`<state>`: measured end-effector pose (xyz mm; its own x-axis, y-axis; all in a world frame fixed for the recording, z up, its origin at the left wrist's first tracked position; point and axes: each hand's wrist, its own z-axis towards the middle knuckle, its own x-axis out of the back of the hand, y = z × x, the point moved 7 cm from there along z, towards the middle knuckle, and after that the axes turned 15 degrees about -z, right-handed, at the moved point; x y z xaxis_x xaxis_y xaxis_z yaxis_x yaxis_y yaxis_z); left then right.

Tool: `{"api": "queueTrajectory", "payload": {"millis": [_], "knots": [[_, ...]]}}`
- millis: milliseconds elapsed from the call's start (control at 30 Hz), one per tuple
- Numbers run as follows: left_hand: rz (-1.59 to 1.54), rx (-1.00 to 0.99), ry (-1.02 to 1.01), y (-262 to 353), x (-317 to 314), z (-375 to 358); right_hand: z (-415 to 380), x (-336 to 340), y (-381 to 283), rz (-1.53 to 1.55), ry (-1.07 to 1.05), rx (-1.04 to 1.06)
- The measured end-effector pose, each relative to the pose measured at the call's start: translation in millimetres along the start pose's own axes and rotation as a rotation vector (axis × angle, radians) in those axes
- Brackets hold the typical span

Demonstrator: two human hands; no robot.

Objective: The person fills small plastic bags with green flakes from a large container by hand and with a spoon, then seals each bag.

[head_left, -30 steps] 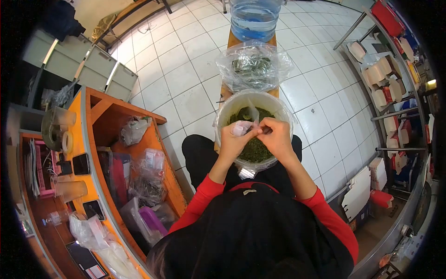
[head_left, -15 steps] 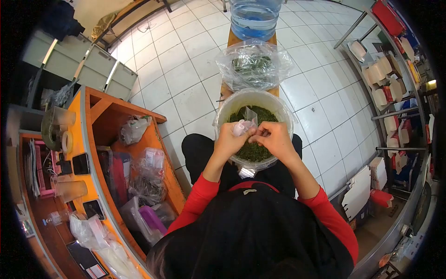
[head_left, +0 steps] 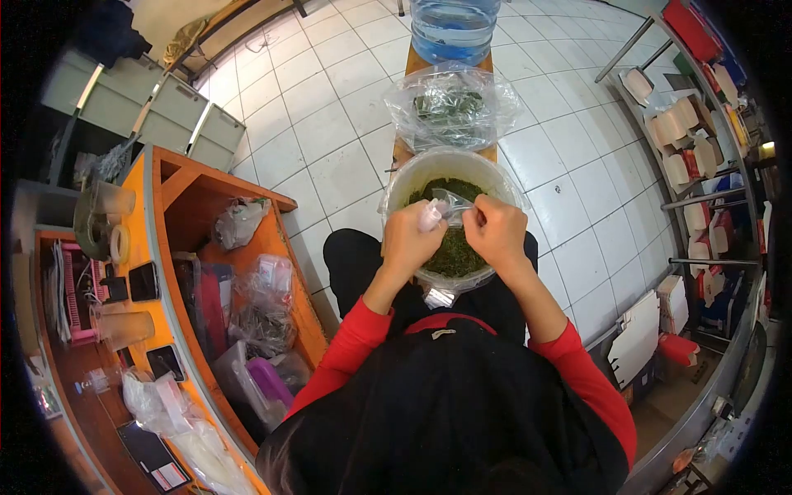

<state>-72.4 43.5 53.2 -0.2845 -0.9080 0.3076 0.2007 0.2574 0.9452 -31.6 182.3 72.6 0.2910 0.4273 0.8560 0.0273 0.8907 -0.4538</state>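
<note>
Over the bucket, my left hand (head_left: 407,241) is closed around a whitish, bunched-up wad of thin plastic (head_left: 431,214). A clear plastic bag (head_left: 450,200) stretches from that wad across to my right hand (head_left: 500,234). My right thumb and forefinger pinch the bag's edge. Below both hands, the white bucket (head_left: 513,183) stands between my knees and is lined with clear plastic. Chopped dark green herbs (head_left: 455,254) fill much of it, partly hidden by my hands.
Beyond the bucket, a large clear bag of greens (head_left: 450,107) lies on a wooden bench before a blue water jug (head_left: 454,30). An orange counter (head_left: 148,247) with phones and cups runs along my left. At right stands a metal rack (head_left: 701,198) holding food boxes.
My hands have moved slightly apart, the right one outward with the bag's edge. The clear bag is now stretched between them. Both hands still hang over the bucket.
</note>
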Motion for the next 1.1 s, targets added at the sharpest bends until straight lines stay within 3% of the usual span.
{"api": "queueTrajectory", "payload": {"millis": [67, 167, 233, 300, 367, 400, 467, 500, 600, 633, 733, 767, 867, 967, 1067, 1100], "knots": [[0.028, 0.098, -0.048, -11.4, 1.2, 1.9, 3.5, 5.6, -0.2, 0.001, 0.082, 0.006], [-0.128, 0.072, 0.104, -32.6, 0.8, 8.4, 3.3, 0.1, -6.9, 0.115, 0.075, 0.045], [-0.399, 0.098, 0.163, -45.7, -1.6, 13.4, 6.1, -6.5, -13.2, 0.170, 0.060, 0.088], [-0.605, 0.180, 0.175, -52.6, 2.4, 14.4, 13.0, 2.9, -12.4, 0.020, 0.061, 0.093], [-0.377, -0.215, 0.148, -14.2, 15.4, 19.3, 20.8, 1.9, -6.4, -0.023, 0.025, 0.072], [-0.256, -0.408, 0.133, 10.0, 19.5, 16.6, 23.7, -2.5, -1.3, 0.103, -0.010, 0.036], [-0.327, -0.358, -0.067, 19.0, 13.3, 17.0, 31.0, -13.2, 7.4, 0.357, -0.079, -0.031], [-0.363, -0.332, -0.169, 22.8, 9.1, 16.2, 33.7, -25.1, 9.8, 0.624, -0.226, -0.159], [-0.364, -0.316, -0.069, 32.8, 23.5, 13.2, 34.1, -34.7, 3.7, 0.946, -0.503, -0.395], [-0.365, -0.311, 0.015, 24.8, 30.9, 12.3, 35.5, -43.0, -2.5, 1.033, -0.646, -0.285], [-0.387, -0.291, 0.268, -0.5, 61.7, 7.2, 48.1, -58.4, -9.1, 1.364, -0.664, -0.203], [-0.412, -0.283, 0.349, -2.3, 74.5, 6.4, 53.6, -77.1, 2.1, 1.185, -0.686, -0.158], [-0.574, -0.155, 0.496, -16.4, 98.7, 1.2, 37.1, -147.2, 16.8, -0.211, -0.303, 0.531], [-0.668, -0.077, 0.536, -29.8, 107.4, -5.9, 10.7, -173.2, 9.6, -0.590, -0.495, 0.743], [-0.702, -0.053, 0.557, -37.9, 111.4, -13.6, 17.4, -186.5, 19.8, -0.564, -0.435, 0.764], [-0.713, -0.048, 0.562, -39.9, 111.7, -15.0, 24.7, -173.8, 16.1, -0.364, -0.369, 0.647]]}}
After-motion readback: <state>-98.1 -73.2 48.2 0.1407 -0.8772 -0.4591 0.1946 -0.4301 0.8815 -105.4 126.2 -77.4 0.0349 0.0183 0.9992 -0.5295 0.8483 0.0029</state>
